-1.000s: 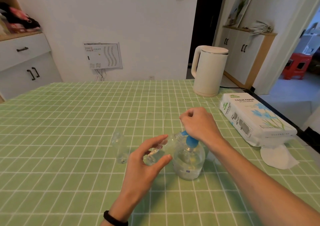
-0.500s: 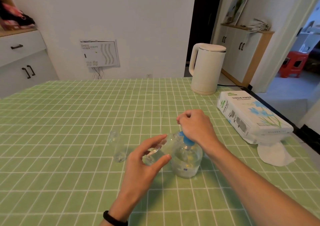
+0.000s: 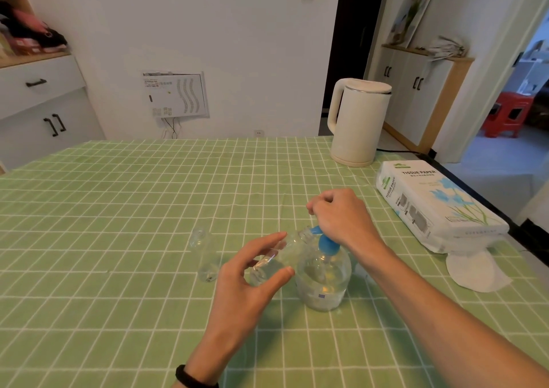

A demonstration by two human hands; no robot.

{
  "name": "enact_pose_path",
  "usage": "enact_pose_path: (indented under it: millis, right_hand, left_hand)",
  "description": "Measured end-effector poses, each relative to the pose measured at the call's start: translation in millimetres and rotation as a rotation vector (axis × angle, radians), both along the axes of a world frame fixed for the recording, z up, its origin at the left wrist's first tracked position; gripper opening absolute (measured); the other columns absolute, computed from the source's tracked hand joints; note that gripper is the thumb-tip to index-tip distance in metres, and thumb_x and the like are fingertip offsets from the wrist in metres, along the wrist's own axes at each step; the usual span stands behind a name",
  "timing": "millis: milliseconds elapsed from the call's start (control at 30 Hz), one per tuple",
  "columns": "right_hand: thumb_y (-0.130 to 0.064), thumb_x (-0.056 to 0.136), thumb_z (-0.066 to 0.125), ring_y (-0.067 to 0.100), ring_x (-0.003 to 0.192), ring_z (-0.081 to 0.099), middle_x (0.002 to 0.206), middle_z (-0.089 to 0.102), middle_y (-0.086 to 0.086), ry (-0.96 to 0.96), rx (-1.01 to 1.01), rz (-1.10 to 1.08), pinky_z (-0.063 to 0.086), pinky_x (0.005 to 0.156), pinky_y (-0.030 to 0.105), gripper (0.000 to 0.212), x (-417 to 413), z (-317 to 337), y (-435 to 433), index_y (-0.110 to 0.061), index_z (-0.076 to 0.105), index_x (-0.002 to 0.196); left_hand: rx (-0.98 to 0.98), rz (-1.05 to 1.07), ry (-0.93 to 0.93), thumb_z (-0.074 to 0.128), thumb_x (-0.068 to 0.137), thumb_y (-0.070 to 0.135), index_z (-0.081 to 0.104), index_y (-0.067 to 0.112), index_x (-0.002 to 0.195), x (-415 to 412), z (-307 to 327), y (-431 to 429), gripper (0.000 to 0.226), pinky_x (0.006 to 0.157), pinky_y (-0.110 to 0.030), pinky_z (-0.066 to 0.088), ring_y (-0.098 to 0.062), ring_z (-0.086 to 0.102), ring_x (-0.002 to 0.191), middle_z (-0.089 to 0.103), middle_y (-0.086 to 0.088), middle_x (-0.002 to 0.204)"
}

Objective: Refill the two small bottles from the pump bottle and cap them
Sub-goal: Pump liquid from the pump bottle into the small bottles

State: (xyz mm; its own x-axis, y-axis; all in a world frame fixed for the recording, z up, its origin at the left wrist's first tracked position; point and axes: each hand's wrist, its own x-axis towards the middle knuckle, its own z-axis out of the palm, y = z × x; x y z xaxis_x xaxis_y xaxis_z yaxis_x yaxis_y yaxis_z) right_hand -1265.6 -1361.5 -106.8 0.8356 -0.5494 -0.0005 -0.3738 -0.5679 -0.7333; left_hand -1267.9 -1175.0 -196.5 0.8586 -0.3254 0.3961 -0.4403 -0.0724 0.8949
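Note:
A clear pump bottle point(image 3: 322, 280) with a blue pump head stands on the green checked tablecloth near the middle. My right hand point(image 3: 338, 216) rests on top of the blue pump with fingers curled over it. My left hand point(image 3: 246, 280) holds a small clear bottle point(image 3: 279, 257) tilted, its mouth up against the blue nozzle. A second small clear bottle point(image 3: 205, 254) stands upright and uncapped to the left, apart from both hands. No caps are visible.
A white electric kettle point(image 3: 358, 123) stands at the back right. A tissue paper pack point(image 3: 436, 206) lies along the right table edge, with a white tissue point(image 3: 475, 271) beside it. Cabinets line the walls.
Both hands and the bottles keep the same pose. Only the camera view has shifted slightly.

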Motion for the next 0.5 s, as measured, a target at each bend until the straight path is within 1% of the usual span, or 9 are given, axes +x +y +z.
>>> enact_pose_path:
  millis: [33,67,100,133,233,300,433,500]
  right_hand:
    - [-0.018,0.099,0.052,0.041,0.097,0.077,0.113,0.080,0.020,-0.003,0.003,-0.002,0.063,0.090,0.051,0.035,-0.5,-0.4,0.5,0.002,0.077,0.114]
    - [-0.017,0.099,0.051,0.041,0.108,0.075,0.117,0.080,0.019,-0.002,0.005,-0.005,0.063,0.097,0.055,0.035,-1.2,-0.8,1.3,0.002,0.077,0.113]
    - [-0.017,0.099,0.051,0.040,0.115,0.073,0.119,0.079,0.018,0.004,0.009,-0.008,0.061,0.101,0.057,0.035,-1.9,-1.8,2.2,0.001,0.077,0.112]
    - [-0.018,0.099,0.050,0.039,0.117,0.072,0.119,0.080,0.016,0.011,0.013,-0.010,0.059,0.102,0.058,0.034,-2.5,-3.0,2.9,0.000,0.077,0.112]
    - [-0.020,0.101,0.050,0.035,0.114,0.075,0.112,0.082,0.011,0.013,0.008,-0.013,0.060,0.101,0.055,0.033,-2.3,-5.2,3.2,-0.005,0.079,0.108]
    - [-0.021,0.101,0.050,0.032,0.110,0.076,0.108,0.083,0.008,0.008,0.007,-0.019,0.060,0.100,0.053,0.032,-1.8,-5.4,2.1,-0.009,0.079,0.106]
    - [-0.025,0.104,0.050,0.030,0.107,0.075,0.108,0.082,0.006,0.010,-0.004,-0.014,0.061,0.098,0.051,0.032,-0.4,-6.0,-0.1,-0.012,0.078,0.108]
    - [-0.027,0.105,0.050,0.027,0.105,0.073,0.108,0.079,0.000,0.009,-0.028,0.003,0.061,0.095,0.047,0.029,0.6,-4.7,-2.1,-0.018,0.077,0.108]
  left_hand:
    - [0.001,-0.001,0.001,0.089,0.081,0.014,0.073,0.039,0.127,0.3,-0.3,-0.1,0.055,0.096,-0.012,0.049,-0.006,0.071,0.115,0.077,0.021,0.119]
    - [0.005,0.001,0.000,0.089,0.081,0.014,0.073,0.039,0.127,0.5,-0.7,-0.5,0.054,0.096,-0.012,0.049,-0.007,0.071,0.115,0.077,0.021,0.119]
    - [0.013,0.005,0.000,0.089,0.080,0.014,0.073,0.039,0.126,0.5,-1.4,-0.8,0.054,0.096,-0.011,0.048,-0.007,0.070,0.115,0.077,0.022,0.120]
    - [0.018,0.006,0.002,0.090,0.080,0.014,0.073,0.040,0.126,0.2,-2.2,-1.0,0.055,0.095,-0.011,0.048,-0.007,0.070,0.115,0.077,0.022,0.120]
    - [0.013,-0.007,0.012,0.090,0.081,0.013,0.072,0.043,0.126,-0.7,-4.1,-1.3,0.057,0.096,-0.014,0.050,-0.009,0.071,0.116,0.077,0.021,0.119]
    - [0.012,0.000,0.007,0.089,0.081,0.015,0.072,0.044,0.127,-0.8,-4.3,-1.1,0.057,0.094,-0.010,0.048,-0.009,0.071,0.115,0.077,0.021,0.119]
    - [0.013,0.006,0.003,0.089,0.081,0.016,0.072,0.044,0.126,-0.9,-2.4,-0.5,0.056,0.093,-0.007,0.047,-0.006,0.070,0.114,0.077,0.022,0.118]
    - [0.010,0.001,0.002,0.089,0.081,0.016,0.072,0.045,0.126,-1.4,-1.0,0.2,0.056,0.094,-0.009,0.048,-0.006,0.071,0.113,0.077,0.022,0.118]
